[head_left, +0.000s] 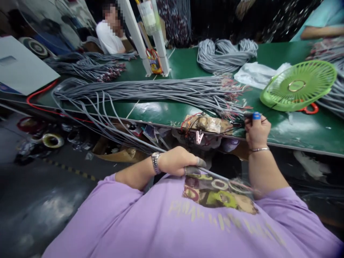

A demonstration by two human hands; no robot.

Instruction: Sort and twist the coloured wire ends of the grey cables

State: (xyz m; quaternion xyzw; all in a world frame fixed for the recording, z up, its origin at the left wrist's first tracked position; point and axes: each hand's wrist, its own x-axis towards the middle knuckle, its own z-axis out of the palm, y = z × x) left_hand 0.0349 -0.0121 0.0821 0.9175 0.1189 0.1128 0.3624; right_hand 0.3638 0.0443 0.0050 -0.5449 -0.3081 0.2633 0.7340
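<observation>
Green bench (298, 133) ahead — grey cable (215, 174) pinched in left hand (178, 161), right hand (258, 133) curled beyond it — hold unclear.

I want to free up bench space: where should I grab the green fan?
Probably by its solid outer rim, coming from the near left: the green fan's ribs look thin and open, while the rim is thicker there. That side also avoids the red loop handle at its near right and the gray cable bundle to its right.
</observation>
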